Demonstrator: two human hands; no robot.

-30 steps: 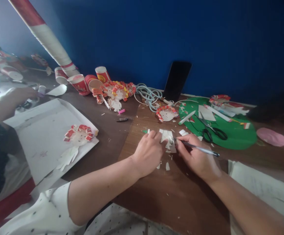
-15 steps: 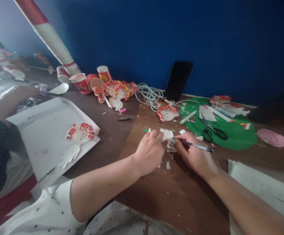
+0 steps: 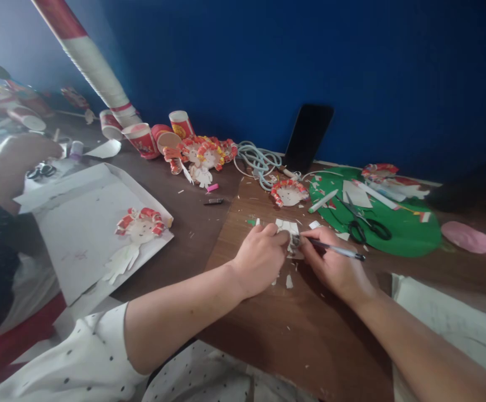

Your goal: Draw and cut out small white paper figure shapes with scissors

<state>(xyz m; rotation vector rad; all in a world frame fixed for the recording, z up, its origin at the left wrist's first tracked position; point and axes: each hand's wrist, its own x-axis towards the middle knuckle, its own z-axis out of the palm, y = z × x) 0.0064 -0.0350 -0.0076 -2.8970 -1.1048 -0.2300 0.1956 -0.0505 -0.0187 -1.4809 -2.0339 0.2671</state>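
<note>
A small piece of white paper [image 3: 288, 226] with dark markings lies on the brown table [image 3: 263, 335] between my hands. My left hand [image 3: 261, 257] rests on its left side, with the fingers curled and pressing it down. In my right hand [image 3: 338, 273] is a pen [image 3: 338, 249], pinched near its writing end and slanting to the right. The pen's tip meets the paper, partly hidden by my fingers. Paper scraps [image 3: 289, 281] are scattered just in front of the piece.
Scissors [image 3: 362, 220] and a marker [image 3: 323, 201] lie on a green sheet [image 3: 410, 240]. A dark phone [image 3: 309, 137] leans against the blue wall beside a coiled cable [image 3: 257, 159]. Red cups [image 3: 142, 139] and paper figures [image 3: 203, 153] stand back left. Another person's hand [image 3: 29, 153] is at far left.
The view has shifted slightly. My hands stay at the paper with little movement. At far left, the other person's hand has moved, and more of a second pair of scissors shows below it.
</note>
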